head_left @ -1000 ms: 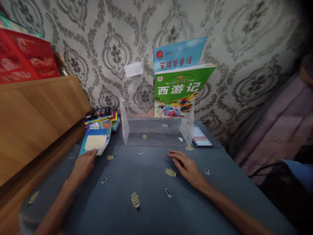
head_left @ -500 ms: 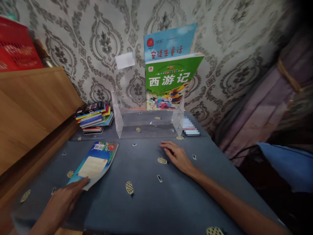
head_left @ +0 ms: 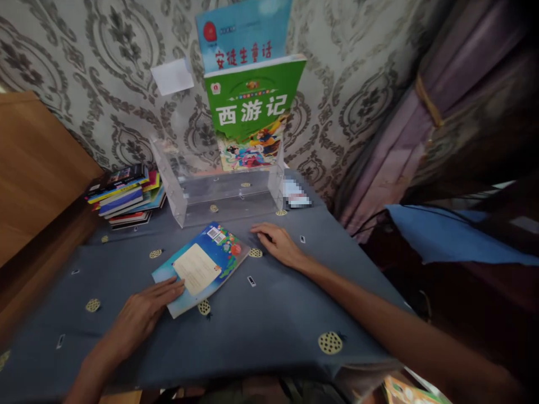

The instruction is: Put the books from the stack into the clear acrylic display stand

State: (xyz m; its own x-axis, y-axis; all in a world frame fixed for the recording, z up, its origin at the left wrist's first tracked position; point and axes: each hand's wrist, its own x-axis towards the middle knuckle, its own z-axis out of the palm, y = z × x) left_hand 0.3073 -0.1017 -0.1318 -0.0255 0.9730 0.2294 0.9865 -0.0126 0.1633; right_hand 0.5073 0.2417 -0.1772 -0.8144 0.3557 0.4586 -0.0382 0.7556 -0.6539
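Observation:
A blue paperback book [head_left: 197, 269] lies slanted on the table, back cover up, with a cream text panel and printed codes near its top. My left hand [head_left: 145, 308] rests on its lower left corner, fingers stretched flat over the cover; the thumb is hidden. Just right of the book, my right hand [head_left: 278, 244] is at the tabletop with loosely bent fingers and nothing in it. Behind both hands stands a clear acrylic book rack [head_left: 225, 205]. A green book [head_left: 252, 106] stands upright in it, in front of a taller light-blue book [head_left: 246, 33].
A stack of books [head_left: 124, 196] sits at the back left beside a wooden cabinet [head_left: 37, 168]. A blurred-out item [head_left: 297, 192] lies right of the rack. The blue patterned tablecloth [head_left: 269, 325] ends at a right edge near a curtain [head_left: 391, 134].
The blue book has moved right toward the middle of the table with my left hand on it. My right hand stays near the rack. The whole view has shifted right and down.

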